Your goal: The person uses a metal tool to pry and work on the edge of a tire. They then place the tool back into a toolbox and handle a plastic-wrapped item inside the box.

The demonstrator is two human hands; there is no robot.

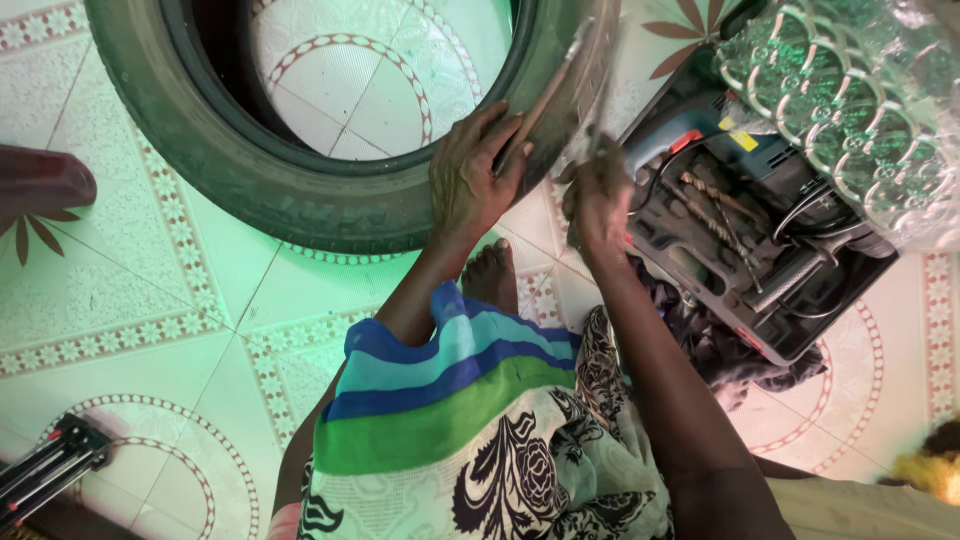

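At the far left edge a dark reddish shape (40, 185) lies on the patterned tile floor (150, 300), and in the bottom left corner sits a black tool with metal rails (45, 465). Further in, a black tire (250, 170) lies flat on the floor, the tiles showing through its open middle. The left hand (470, 175) rests on the tire's near right rim, fingers curled closed around a thin wooden-handled tool (545, 95) that slants up along the rim (its top end is blurred). Below that hand a bare foot (492, 275) rests on the floor, and striped and floral cloth (470, 420) covers the person's lap. Just right of the tire, the right hand (598, 195) is closed on a sheet of clear plastic (598, 80) at the tire's right side; what else it holds, I cannot tell. Further right an open black tool case (790, 330) holds a blue drill (690, 130) and twisted drill bits (715, 215). Bubble wrap (850, 110) covers the top right corner, overlapping the case.
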